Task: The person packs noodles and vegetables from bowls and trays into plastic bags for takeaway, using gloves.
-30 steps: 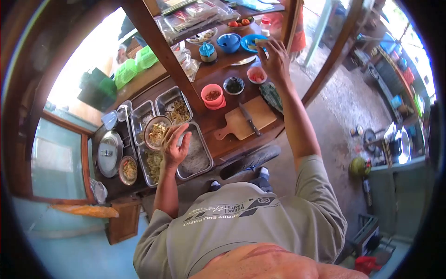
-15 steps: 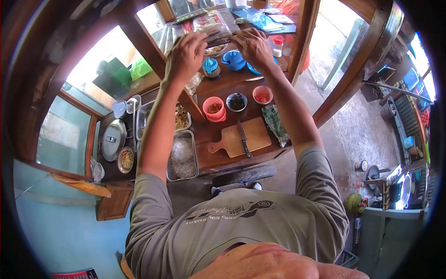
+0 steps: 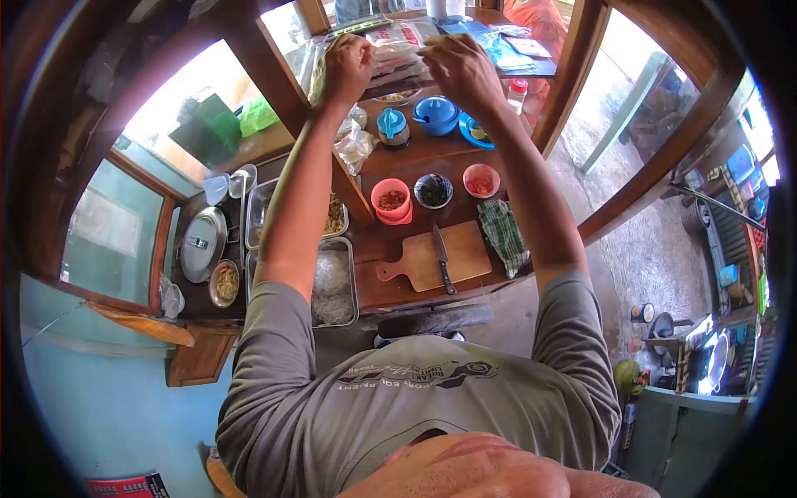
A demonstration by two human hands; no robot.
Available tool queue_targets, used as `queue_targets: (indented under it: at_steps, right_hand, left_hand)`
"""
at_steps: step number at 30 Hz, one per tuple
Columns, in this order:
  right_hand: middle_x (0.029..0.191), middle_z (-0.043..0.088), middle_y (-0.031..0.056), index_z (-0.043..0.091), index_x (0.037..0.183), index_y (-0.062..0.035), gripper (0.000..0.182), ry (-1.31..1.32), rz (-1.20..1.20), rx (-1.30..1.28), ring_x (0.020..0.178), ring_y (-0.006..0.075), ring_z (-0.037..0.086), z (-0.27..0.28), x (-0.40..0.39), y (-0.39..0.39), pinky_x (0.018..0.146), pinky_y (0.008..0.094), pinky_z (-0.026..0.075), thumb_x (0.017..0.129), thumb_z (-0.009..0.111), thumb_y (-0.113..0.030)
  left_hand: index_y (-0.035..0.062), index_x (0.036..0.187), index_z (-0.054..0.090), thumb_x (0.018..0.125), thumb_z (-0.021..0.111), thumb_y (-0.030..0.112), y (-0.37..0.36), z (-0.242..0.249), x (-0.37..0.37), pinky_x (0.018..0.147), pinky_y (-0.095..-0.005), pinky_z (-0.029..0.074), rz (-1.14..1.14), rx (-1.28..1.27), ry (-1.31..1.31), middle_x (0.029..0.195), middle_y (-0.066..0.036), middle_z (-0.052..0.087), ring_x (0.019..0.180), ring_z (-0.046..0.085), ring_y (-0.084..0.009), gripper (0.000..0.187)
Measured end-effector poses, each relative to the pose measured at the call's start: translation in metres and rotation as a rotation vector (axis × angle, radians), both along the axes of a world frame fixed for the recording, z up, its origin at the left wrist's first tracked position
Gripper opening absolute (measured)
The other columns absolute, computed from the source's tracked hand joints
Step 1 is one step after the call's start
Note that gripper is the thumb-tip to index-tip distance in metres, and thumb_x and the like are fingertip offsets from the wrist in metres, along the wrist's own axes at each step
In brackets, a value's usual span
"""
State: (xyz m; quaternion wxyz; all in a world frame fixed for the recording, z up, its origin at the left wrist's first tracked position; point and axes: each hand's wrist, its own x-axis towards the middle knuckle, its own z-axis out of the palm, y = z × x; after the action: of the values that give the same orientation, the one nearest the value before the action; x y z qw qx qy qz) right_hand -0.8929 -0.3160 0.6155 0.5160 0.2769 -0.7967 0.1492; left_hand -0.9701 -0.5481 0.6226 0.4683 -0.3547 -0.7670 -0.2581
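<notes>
Both arms reach up to the wooden shelf of the stall. My left hand (image 3: 347, 70) is closed, fingers curled, at the left side of some clear plastic packages (image 3: 397, 51) on the shelf. My right hand (image 3: 462, 71) faces it from the right, fingers bent together and slightly blurred. Whatever the fingertips hold is too small or hidden to make out. Below the hands stand a jar with a blue lid (image 3: 393, 126) and a blue lidded pot (image 3: 437, 114). Blue plastic bags (image 3: 490, 41) lie on the shelf beyond my right hand.
A knife (image 3: 442, 259) lies across a wooden cutting board (image 3: 466, 249). Near it are a pink container (image 3: 392, 202), a dark-filled bowl (image 3: 433, 191), a pink bowl (image 3: 481, 180) and a green checked cloth (image 3: 503, 232). A metal tray of pale noodles (image 3: 334, 282) stands left. Wooden posts (image 3: 573, 83) frame the counter.
My hands have moved apart and slightly up; earlier they were closer together at the packages. The view has shifted a little, so the counter items appear lower and further right.
</notes>
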Motion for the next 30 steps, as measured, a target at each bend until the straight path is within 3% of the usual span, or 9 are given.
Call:
queue_targets:
  at_steps: [4,5,14,20,23,25,28,30]
  right_hand:
    - [0.117,0.068,0.0052,0.075,0.105,-0.017,0.02,-0.056,-0.086,0.144,0.112,0.026,0.059,0.011,-0.014,-0.028,0.096,0.0434,0.047,0.091,0.065,-0.027]
    - [0.126,0.064,0.006,0.076,0.106,-0.0145,0.02,-0.112,-0.131,0.176,0.117,0.0279,0.057,0.013,-0.017,-0.032,0.097,0.0438,0.047,0.09,0.068,-0.023]
    - [0.119,0.066,0.0064,0.073,0.1,-0.014,0.018,-0.124,-0.251,0.437,0.115,0.0225,0.059,0.014,-0.051,-0.045,0.095,0.0407,0.045,0.086,0.061,-0.016]
    - [0.11,0.066,0.0063,0.07,0.095,-0.011,0.014,-0.012,-0.108,0.26,0.107,0.0244,0.061,0.009,-0.036,-0.031,0.092,0.0401,0.046,0.085,0.062,-0.015]
    - [0.101,0.065,0.0049,0.07,0.093,-0.0133,0.012,-0.105,-0.066,0.188,0.103,0.0245,0.062,0.009,-0.026,-0.026,0.091,0.0402,0.047,0.083,0.065,-0.014]
    - [0.098,0.065,0.0051,0.07,0.091,-0.0128,0.008,-0.063,-0.019,0.231,0.099,0.0262,0.063,0.008,-0.029,-0.019,0.087,0.0406,0.05,0.083,0.067,-0.014]
    - [0.098,0.065,0.007,0.069,0.093,-0.0107,0.009,-0.177,0.093,0.051,0.098,0.0285,0.064,0.011,-0.031,-0.02,0.084,0.0413,0.052,0.086,0.066,-0.015]
    - [0.099,0.064,0.0096,0.067,0.097,-0.0079,0.011,-0.146,0.034,0.14,0.098,0.0305,0.064,0.015,-0.03,-0.02,0.084,0.043,0.053,0.091,0.064,-0.016]
  left_hand:
    - [0.0025,0.094,0.066,0.09,0.068,0.012,0.0,-0.01,-0.003,0.076,-0.042,0.053,-0.026,0.073,0.014,0.092,-0.015,0.068,0.086,0.067,-0.0341,0.011]
    - [0.0027,0.097,0.064,0.093,0.066,0.015,0.001,-0.013,-0.003,0.077,-0.0421,0.052,-0.074,0.119,-0.034,0.092,-0.015,0.068,0.086,0.067,-0.0348,0.013]
    - [0.0028,0.093,0.063,0.091,0.065,0.013,0.002,-0.015,0.008,0.076,-0.0431,0.05,-0.157,0.179,-0.074,0.091,-0.014,0.064,0.087,0.064,-0.0342,0.011]
    - [0.0033,0.101,0.068,0.091,0.072,0.023,0.001,-0.016,0.02,0.077,-0.0391,0.054,-0.108,0.1,-0.057,0.096,-0.013,0.068,0.09,0.068,-0.0305,0.023]
    - [0.005,0.103,0.07,0.086,0.078,0.027,0.002,-0.023,0.017,0.081,-0.0397,0.053,-0.152,0.074,-0.045,0.097,-0.012,0.069,0.091,0.068,-0.0302,0.029]
    - [0.0064,0.106,0.07,0.086,0.079,0.026,0.006,-0.018,0.021,0.082,-0.0394,0.053,-0.142,0.068,0.005,0.097,-0.011,0.069,0.093,0.068,-0.0302,0.029]
    - [0.0085,0.11,0.073,0.086,0.078,0.023,0.008,-0.013,0.021,0.084,-0.0383,0.053,-0.124,0.034,0.004,0.101,-0.01,0.071,0.097,0.068,-0.0292,0.028]
    - [0.0083,0.109,0.073,0.086,0.077,0.021,0.009,-0.015,0.015,0.085,-0.0377,0.053,-0.14,0.017,-0.026,0.103,-0.011,0.072,0.098,0.068,-0.0285,0.026]
